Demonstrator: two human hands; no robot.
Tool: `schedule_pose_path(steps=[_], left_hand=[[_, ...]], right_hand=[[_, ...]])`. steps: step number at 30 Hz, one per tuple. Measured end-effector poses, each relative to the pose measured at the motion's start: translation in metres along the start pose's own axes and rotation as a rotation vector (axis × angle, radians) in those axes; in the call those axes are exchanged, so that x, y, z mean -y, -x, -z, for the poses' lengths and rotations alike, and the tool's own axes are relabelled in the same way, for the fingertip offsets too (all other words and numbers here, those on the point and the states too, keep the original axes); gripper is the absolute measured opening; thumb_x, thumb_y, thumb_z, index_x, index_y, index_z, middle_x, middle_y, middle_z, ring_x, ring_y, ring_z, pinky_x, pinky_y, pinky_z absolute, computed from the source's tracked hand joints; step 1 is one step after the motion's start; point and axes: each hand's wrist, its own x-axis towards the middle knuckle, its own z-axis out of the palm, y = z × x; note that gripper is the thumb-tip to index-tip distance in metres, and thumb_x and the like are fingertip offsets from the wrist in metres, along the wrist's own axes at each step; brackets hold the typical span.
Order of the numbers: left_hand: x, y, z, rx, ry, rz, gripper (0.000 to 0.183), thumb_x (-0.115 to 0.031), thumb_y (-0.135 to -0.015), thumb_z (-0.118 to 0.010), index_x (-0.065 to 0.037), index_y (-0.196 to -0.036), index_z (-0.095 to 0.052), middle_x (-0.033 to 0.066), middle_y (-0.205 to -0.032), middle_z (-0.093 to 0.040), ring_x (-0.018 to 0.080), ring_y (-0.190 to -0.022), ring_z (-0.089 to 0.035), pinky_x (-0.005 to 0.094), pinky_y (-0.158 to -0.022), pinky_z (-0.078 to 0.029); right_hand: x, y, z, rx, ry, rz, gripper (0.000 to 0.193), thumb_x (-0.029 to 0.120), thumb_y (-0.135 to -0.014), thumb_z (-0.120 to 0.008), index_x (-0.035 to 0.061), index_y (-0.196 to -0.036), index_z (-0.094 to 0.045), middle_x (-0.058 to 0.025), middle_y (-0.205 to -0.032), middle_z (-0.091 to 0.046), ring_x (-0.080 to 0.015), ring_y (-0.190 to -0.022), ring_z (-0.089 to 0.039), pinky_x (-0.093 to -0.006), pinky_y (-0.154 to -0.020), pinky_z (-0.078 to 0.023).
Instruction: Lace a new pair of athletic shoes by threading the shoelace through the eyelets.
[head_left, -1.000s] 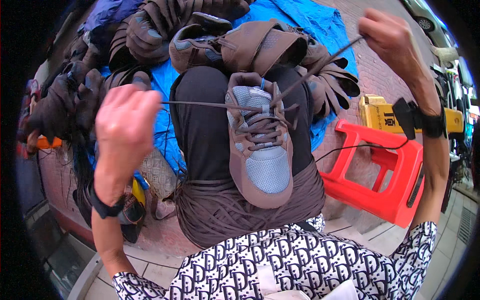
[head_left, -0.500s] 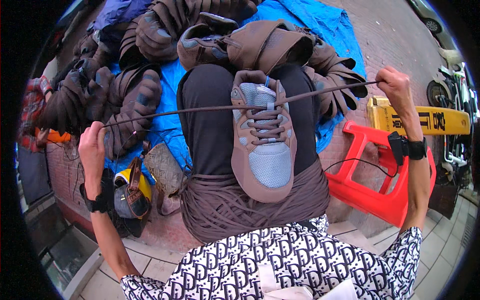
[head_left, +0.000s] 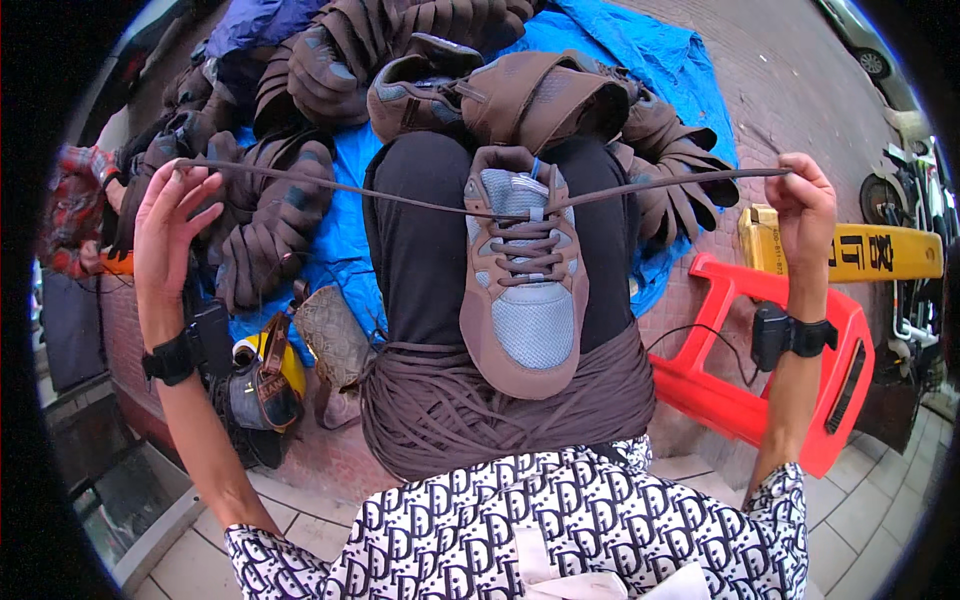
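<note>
A brown shoe upper with a light blue mesh toe [head_left: 533, 325] rests across my thighs, toe toward me. Its lower eyelets are laced with a brown shoelace [head_left: 420, 201], whose two long ends run out to either side from the top of the lacing. My left hand [head_left: 172, 222] pinches one end between thumb and finger, the other fingers loosely apart. Far out to the right, my right hand [head_left: 806, 207] grips the opposite end. Both lace ends sag slightly. A thick heap of loose brown shoelaces [head_left: 500, 410] lies over my lap, below the toe.
Stacks of brown shoe uppers [head_left: 275, 215] lie on a blue tarp [head_left: 350, 180] ahead. A red plastic stool [head_left: 690, 390] and a yellow board [head_left: 880, 245] are at the right. Bags [head_left: 265, 395] sit at the left, where another person in a checked sleeve [head_left: 80, 200] works.
My left hand has risen and its fingers have loosened apart. My right hand has turned and dropped slightly. The taut lace now sags a little.
</note>
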Motion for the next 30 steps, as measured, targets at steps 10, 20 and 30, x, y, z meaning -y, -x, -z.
schedule_pose_path(steps=[10,20,30], left_hand=[[-0.003,-0.035,0.028,0.049,0.884,-0.115,0.024,0.001,-0.086,-0.049,0.008,-0.109,-0.048,0.0193,-0.110,-0.053,0.0223,-0.094,-0.053,0.0320,-0.085,-0.045],[0.132,-0.021,0.036,-0.303,0.605,0.046,0.036,0.004,-0.080,-0.051,0.007,-0.115,-0.042,0.0162,-0.098,-0.054,0.0115,-0.060,-0.043,0.0226,-0.055,-0.039],[0.026,0.016,-0.193,0.351,-0.155,-0.069,0.017,-0.008,-0.084,-0.051,0.000,-0.097,-0.059,0.0032,-0.079,-0.061,0.0053,-0.057,-0.052,0.0181,-0.048,-0.040]], right_hand=[[0.027,-0.002,-0.047,0.168,-0.627,0.178,0.020,0.014,-0.085,-0.054,-0.0037,-0.092,-0.056,-0.0018,-0.068,-0.043,-0.0068,-0.055,-0.039,-0.0219,-0.055,-0.034],[-0.055,0.013,-0.007,-0.280,-0.051,-0.118,0.015,0.008,-0.081,-0.056,-0.0048,-0.089,-0.058,-0.0015,-0.063,-0.049,-0.0032,-0.041,-0.030,-0.0205,-0.039,-0.027],[-0.060,-0.080,-0.207,0.577,1.228,0.104,0.027,0.018,-0.060,-0.067,0.0034,-0.083,-0.066,-0.0173,-0.078,-0.062,-0.0316,-0.076,-0.060,-0.0389,-0.067,-0.048]])
